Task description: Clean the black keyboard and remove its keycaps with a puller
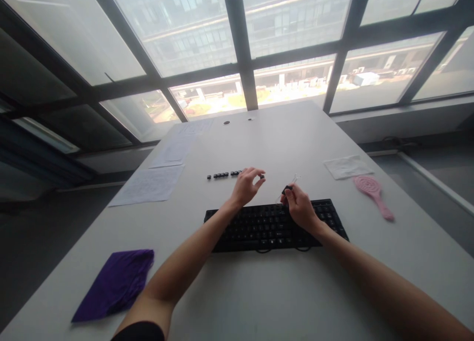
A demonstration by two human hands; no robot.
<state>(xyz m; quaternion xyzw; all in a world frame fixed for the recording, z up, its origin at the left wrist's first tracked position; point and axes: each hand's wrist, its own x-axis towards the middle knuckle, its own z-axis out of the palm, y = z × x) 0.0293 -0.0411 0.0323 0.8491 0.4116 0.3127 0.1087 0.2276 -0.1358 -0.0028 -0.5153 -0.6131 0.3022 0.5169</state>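
A black keyboard [259, 227] lies flat on the white table, its lower edge toward me. My left hand [246, 187] is just beyond its top edge, thumb and fingers closed around a small black keycap [262, 176]. To the left of that hand, several black keycaps [221, 175] stand in a row on the table, and the hand hides part of the row. My right hand [299, 206] is above the keyboard's upper right part, closed on the black handle of what looks like a wire keycap puller [287, 189]. Thin wire loops stick out beyond its fingers.
Printed sheets of paper [151, 183] lie along the table's left side. A purple cloth bag [114, 284] is at the near left. On the right are a white tissue packet [348, 167] and a pink hairbrush [374, 192]. Large windows [289, 24] stand behind the white table [274, 291].
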